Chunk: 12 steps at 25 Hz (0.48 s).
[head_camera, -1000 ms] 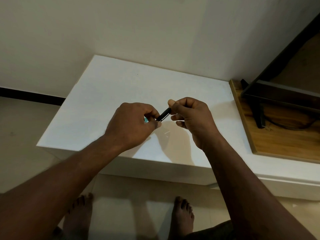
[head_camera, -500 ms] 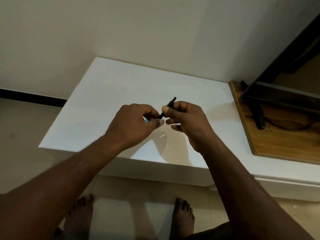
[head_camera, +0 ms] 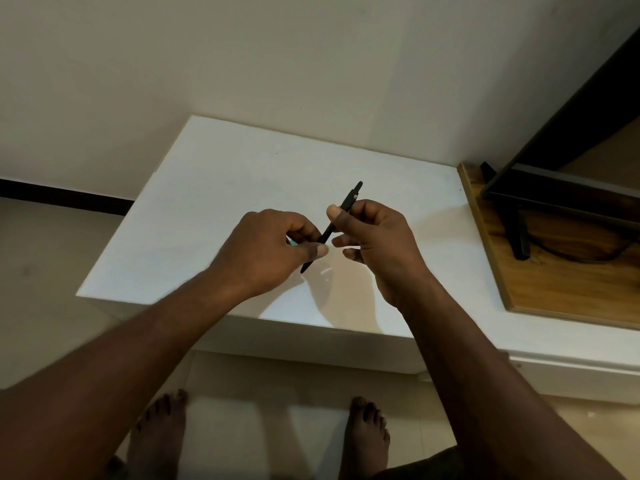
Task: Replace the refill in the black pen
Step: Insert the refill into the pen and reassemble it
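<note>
Since half a second ago the black pen [head_camera: 328, 232] has come out further: more of its upper end stands beyond my right hand [head_camera: 377, 237], and its lower tip now shows under my left hand [head_camera: 270, 251]. It slants from upper right down to lower left, in the air above the front half of the white worktop [head_camera: 214, 202] and touching nothing but my hands.

My right thumb and forefinger pinch the barrel around its middle, with the other fingers loosely curled below. My left thumb and fingers are closed on the lower part of the barrel. A teal bit [head_camera: 293, 242] shows among the left fingers; I cannot tell what it is. A small white piece [head_camera: 325, 270] lies on the worktop just beneath the pen's tip, too small to make out.

The front edge of the worktop runs under my forearms and drops to the floor [head_camera: 45, 271], where my bare feet [head_camera: 159, 431] stand. The left edge also falls away to the floor, and the back edge meets the wall [head_camera: 277, 64]. Bare white surface lies behind my hands and to their left. To the right, well apart from my right hand, is a wooden board [head_camera: 561, 289] with a black stand [head_camera: 519, 237] on it.
</note>
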Motion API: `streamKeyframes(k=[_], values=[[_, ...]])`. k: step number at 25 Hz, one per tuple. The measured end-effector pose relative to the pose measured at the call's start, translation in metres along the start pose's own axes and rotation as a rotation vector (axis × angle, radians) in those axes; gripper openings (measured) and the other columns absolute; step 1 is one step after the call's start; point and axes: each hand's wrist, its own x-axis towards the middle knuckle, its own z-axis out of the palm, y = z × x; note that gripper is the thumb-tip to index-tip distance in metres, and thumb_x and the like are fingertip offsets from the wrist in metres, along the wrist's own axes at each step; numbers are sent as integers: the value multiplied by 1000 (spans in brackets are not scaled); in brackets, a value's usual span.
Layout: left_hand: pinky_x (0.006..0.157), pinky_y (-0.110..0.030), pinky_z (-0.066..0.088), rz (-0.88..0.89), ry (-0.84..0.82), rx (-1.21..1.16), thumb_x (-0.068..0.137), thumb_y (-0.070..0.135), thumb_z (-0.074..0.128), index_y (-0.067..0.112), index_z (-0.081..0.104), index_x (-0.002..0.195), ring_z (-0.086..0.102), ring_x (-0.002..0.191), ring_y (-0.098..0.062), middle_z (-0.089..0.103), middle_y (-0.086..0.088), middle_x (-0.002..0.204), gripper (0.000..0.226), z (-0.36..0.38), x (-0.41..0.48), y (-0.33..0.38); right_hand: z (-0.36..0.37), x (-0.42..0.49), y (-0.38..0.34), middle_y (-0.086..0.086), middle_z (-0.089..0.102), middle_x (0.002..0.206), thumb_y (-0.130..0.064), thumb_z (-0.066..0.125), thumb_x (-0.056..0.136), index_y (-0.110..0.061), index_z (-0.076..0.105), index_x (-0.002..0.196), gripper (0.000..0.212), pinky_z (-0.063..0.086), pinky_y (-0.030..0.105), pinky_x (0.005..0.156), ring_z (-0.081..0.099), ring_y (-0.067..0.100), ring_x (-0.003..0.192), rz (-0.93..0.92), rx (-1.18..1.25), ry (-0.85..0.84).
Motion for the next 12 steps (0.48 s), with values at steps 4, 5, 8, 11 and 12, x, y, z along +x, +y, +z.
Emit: streamKeyframes(k=[4, 5, 8, 11, 12], values=[[77, -27, 52, -17, 49, 210, 91, 34, 75, 41, 71, 112, 65, 93, -6, 70, 21, 105, 22, -15, 8, -15, -5, 2, -2, -1, 81, 93, -40, 78, 94, -16, 72, 93, 24, 52, 29, 72, 75, 9, 74, 20, -12, 57], [82, -30, 52, -9, 49, 341, 92, 25, 74, 37, 69, 122, 65, 103, -13, 68, 13, 119, 33, -16, 9, -21, -6, 2, -2, -1, 82, 94, -40, 77, 95, -17, 73, 94, 24, 52, 29, 71, 76, 9, 74, 25, -23, 64], [88, -40, 55, 30, -96, 648, 90, 14, 71, 38, 49, 148, 50, 130, -26, 48, 3, 149, 66, -11, 7, -31, -7, 2, -2, -2, 82, 93, -40, 78, 94, -13, 74, 97, 28, 51, 28, 70, 75, 8, 73, 37, -46, 64], [86, -40, 55, 96, -152, 752, 92, 21, 70, 41, 36, 155, 39, 136, -27, 35, 4, 158, 74, -6, 6, -33, -4, 2, 0, -1, 82, 93, -41, 79, 93, -9, 74, 100, 34, 52, 28, 69, 75, 9, 73, 35, -72, 58], [87, -39, 54, 113, -157, 760, 94, 23, 68, 41, 35, 155, 38, 136, -27, 33, 4, 160, 72, -7, 6, -33, -3, 2, 0, -1, 82, 94, -41, 80, 92, -8, 74, 101, 34, 52, 28, 69, 75, 9, 73, 36, -77, 58]])
